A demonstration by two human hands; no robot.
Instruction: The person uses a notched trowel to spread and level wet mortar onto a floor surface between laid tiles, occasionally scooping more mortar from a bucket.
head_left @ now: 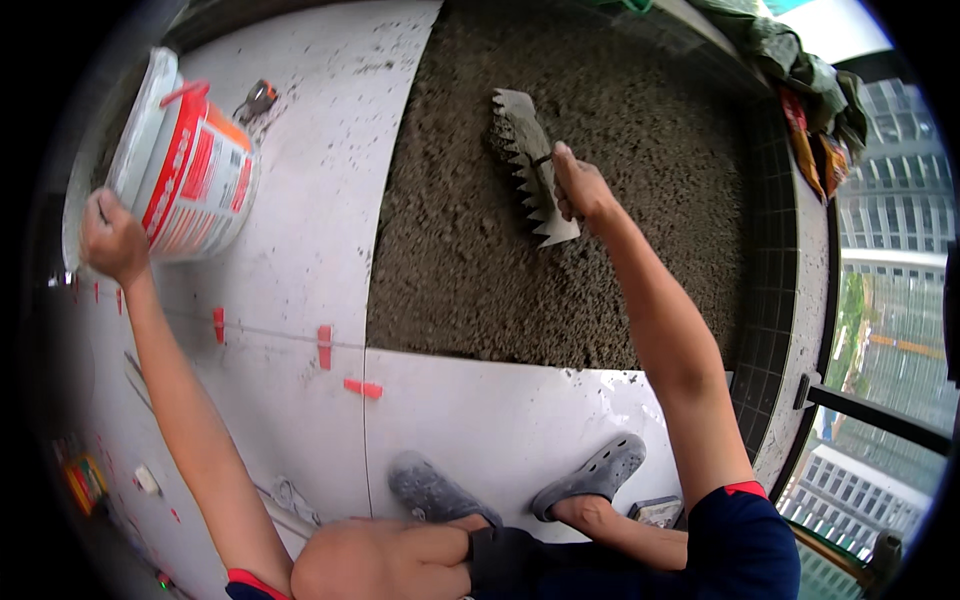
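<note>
Right hand in action here: its grip (583,188) is closed firmly around the handle of a grey metal trowel (545,180) with a row of jagged, saw-like teeth down one long edge, fingers wrapped and thumb laid along the top. The trowel sits over a broad bed of coarse, dark grey-brown mortar (470,270), its toothed edge facing left, clumps of the damp stuff clinging to the blade's far part. Whether the teeth actually touch the bed, I can't tell.

Over to the left, arm stretched wide! The left grip (115,240) is curled shut at the rim of a round white plastic bucket (215,200) with a red and orange label; the fingertips are partly hidden. That bucket stands on large, glossy white floor tiles (310,150), which run right up to the mortar's left and near edges.

Just beyond the bucket lies a small orange-and-black tool (262,96), grey crumbs scattered near it. Along the tile joints, red plastic wedges (324,347) poke up. And down on the near tile, two grey perforated rubber clogs (590,475) are planted apart, while a dark, small-tiled wall (770,230) borders the mortar on the right.
</note>
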